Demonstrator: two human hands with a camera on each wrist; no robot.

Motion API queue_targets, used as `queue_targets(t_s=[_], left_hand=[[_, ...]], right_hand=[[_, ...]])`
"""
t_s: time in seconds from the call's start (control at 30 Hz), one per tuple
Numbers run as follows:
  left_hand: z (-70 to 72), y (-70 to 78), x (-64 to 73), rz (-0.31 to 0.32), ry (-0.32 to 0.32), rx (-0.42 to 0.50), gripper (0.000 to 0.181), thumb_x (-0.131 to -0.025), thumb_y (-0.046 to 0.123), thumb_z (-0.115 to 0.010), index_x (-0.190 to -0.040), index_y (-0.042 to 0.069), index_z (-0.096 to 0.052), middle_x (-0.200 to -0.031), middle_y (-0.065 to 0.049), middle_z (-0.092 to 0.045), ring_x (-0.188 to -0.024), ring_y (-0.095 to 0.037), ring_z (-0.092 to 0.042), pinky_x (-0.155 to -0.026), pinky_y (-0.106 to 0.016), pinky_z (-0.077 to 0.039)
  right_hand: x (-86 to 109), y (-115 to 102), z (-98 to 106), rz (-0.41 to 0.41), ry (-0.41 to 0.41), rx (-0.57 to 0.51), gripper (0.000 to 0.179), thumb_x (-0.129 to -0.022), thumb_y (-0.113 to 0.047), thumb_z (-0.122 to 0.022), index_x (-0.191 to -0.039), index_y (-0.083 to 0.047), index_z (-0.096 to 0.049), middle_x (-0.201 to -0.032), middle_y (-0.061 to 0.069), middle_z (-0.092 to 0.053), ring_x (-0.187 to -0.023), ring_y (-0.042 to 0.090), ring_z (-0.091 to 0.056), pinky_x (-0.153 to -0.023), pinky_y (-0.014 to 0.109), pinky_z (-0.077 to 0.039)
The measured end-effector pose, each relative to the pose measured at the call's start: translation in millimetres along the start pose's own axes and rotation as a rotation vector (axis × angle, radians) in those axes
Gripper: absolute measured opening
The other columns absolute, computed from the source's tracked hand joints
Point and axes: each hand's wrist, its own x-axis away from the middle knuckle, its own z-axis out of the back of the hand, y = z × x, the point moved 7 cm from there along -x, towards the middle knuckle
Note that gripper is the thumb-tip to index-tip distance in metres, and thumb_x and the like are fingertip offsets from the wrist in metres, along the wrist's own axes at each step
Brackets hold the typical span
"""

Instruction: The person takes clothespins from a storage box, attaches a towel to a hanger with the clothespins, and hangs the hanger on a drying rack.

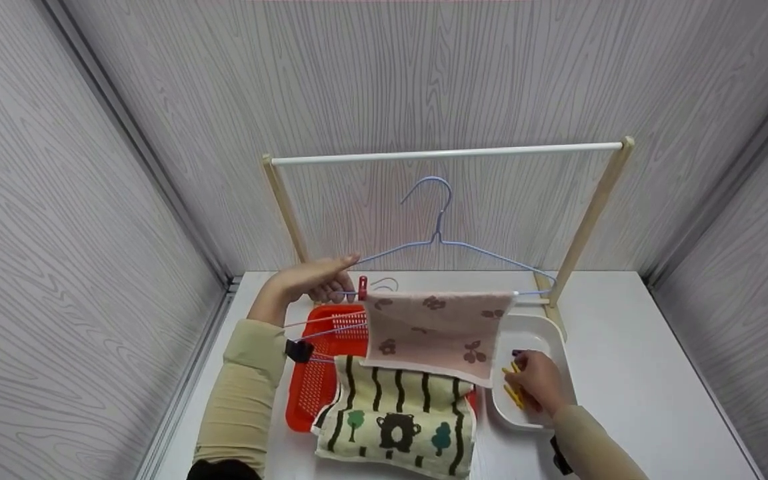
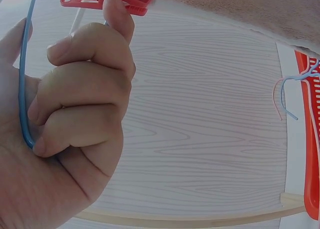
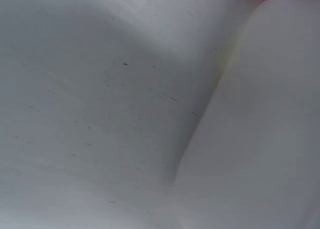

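My left hand (image 1: 321, 279) grips the left end of a blue wire hanger (image 1: 484, 251), its fingers curled around the wire in the left wrist view. A pink towel (image 1: 434, 333) with a brown pattern hangs over the hanger's lower bar. At the towel's upper left corner sits a red clothespin (image 1: 363, 288), touched by a left fingertip in the left wrist view. My right hand (image 1: 539, 381) is down in a white basin (image 1: 505, 415), among yellow clothespins (image 1: 512, 395) and a dark clothespin (image 1: 519, 353). Whether its fingers pinch one is hidden; the right wrist view shows only blurred white surfaces.
Behind the hanger stands a rack with a white rod (image 1: 447, 154) and wooden legs (image 1: 591, 220). A red basket (image 1: 311, 390) holding more hangers is at the left. A cream towel (image 1: 397, 417) with dark stripes and a bear lies in front, partly over the basket.
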Motion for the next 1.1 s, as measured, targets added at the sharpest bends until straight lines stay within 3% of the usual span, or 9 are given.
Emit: queue_targets(t_s=[0.1,0.27,0.33,0.57,0.8,1.1], left_hand=[[-0.5,-0.5,0.3,0.0,-0.004,0.002,0.079,-0.109,0.062,-0.029,-0.109,-0.006,-0.069,-0.073,0.005,-0.06,-0.058,-0.002,-0.049,-0.052,-0.018,-0.039],[-2.1,0.3,0.8,-0.024,-0.02,0.019,0.074,-0.108,0.063,-0.031,-0.098,0.002,-0.07,-0.072,0.005,-0.059,-0.057,-0.002,-0.046,-0.052,-0.018,-0.038],[-2.1,1.1,1.1,-0.035,-0.022,0.023,0.07,-0.108,0.063,-0.032,-0.093,0.006,-0.069,-0.072,0.005,-0.059,-0.057,-0.002,-0.046,-0.052,-0.018,-0.038],[-1.1,2.9,1.7,-0.037,-0.018,0.022,0.07,-0.108,0.062,-0.031,-0.094,0.005,-0.069,-0.072,0.005,-0.059,-0.057,-0.002,-0.046,-0.052,-0.018,-0.038],[0.0,4.2,2.7,-0.042,-0.014,0.018,0.077,-0.109,0.061,-0.031,-0.102,-0.005,-0.07,-0.072,0.006,-0.061,-0.056,-0.002,-0.048,-0.052,-0.018,-0.039],[-1.3,0.4,2.6,-0.018,-0.016,0.035,0.072,-0.109,0.06,-0.03,-0.098,0.002,-0.07,-0.072,0.006,-0.061,-0.057,-0.002,-0.048,-0.051,-0.018,-0.038]], right_hand=[[0.1,0.2,0.5,0.016,0.008,0.004,0.033,-0.079,-0.01,-0.09,-0.103,0.003,-0.072,-0.099,0.015,-0.073,-0.082,0.025,-0.063,-0.08,0.042,-0.056],[0.1,0.5,2.7,0.043,0.016,0.027,0.03,-0.078,-0.011,-0.088,-0.099,0.002,-0.072,-0.094,0.012,-0.072,-0.08,0.024,-0.062,-0.079,0.043,-0.055],[-0.9,1.3,3.1,0.04,0.015,0.031,0.031,-0.078,-0.012,-0.088,-0.1,0.002,-0.072,-0.095,0.012,-0.072,-0.08,0.024,-0.062,-0.08,0.043,-0.055],[-2.0,3.2,3.0,0.004,-0.011,0.005,0.033,-0.083,-0.015,-0.086,-0.107,0.002,-0.072,-0.103,0.016,-0.073,-0.086,0.026,-0.063,-0.084,0.043,-0.056],[-0.2,3.1,6.1,-0.011,-0.007,-0.094,0.039,-0.083,-0.014,-0.083,-0.115,0.004,-0.071,-0.108,0.018,-0.073,-0.087,0.025,-0.065,-0.071,0.032,-0.054],[7.5,7.6,9.1,-0.085,-0.05,-0.224,0.042,-0.091,-0.017,-0.082,-0.124,0.005,-0.067,-0.113,0.02,-0.069,-0.084,0.024,-0.064,-0.065,0.031,-0.053]])
